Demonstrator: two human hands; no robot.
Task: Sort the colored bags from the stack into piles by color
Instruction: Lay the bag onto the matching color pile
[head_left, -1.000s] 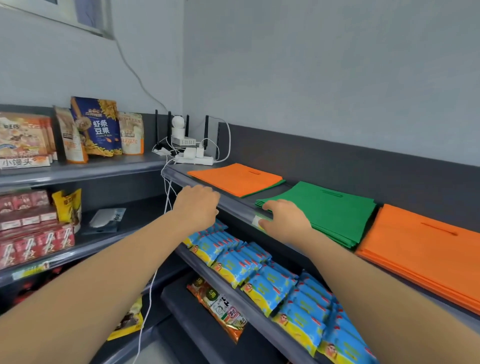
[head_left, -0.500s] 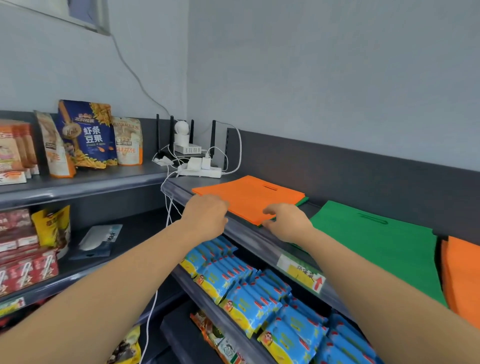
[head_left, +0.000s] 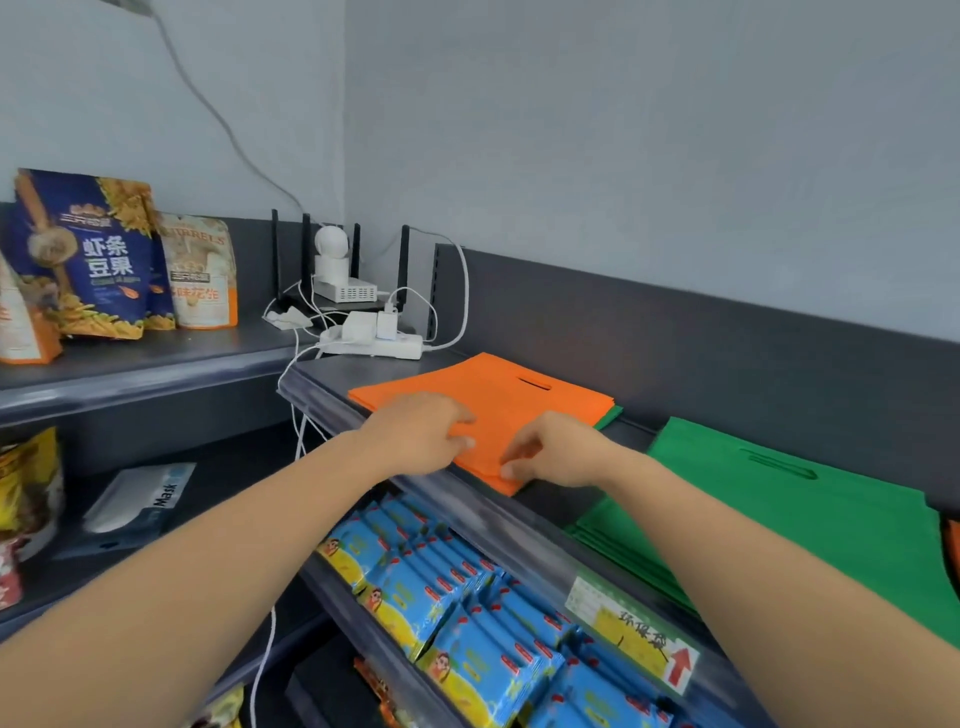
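A stack with an orange bag (head_left: 498, 395) on top lies on the upper shelf, and a green bag edge (head_left: 612, 415) peeks out beneath it at the right. My left hand (head_left: 421, 431) rests on the orange bag's near left part with its fingers laid on the cloth. My right hand (head_left: 558, 452) is at the bag's near corner, its fingertips curled and pinching the edge. To the right lies a green pile (head_left: 789, 509). A sliver of an orange pile (head_left: 953, 545) shows at the frame's right edge.
A white power strip (head_left: 374, 343), plugs, a router and a small camera sit in the shelf corner behind the stack. Snack pouches (head_left: 98, 260) stand on the left shelf. Blue snack packets (head_left: 441, 597) fill the shelf below. A price label (head_left: 634, 634) hangs on the shelf rail.
Both hands moved forward from the shelf's front rail onto the orange-topped stack. The view shifted left, so the green pile and the right orange pile slid toward the right edge.
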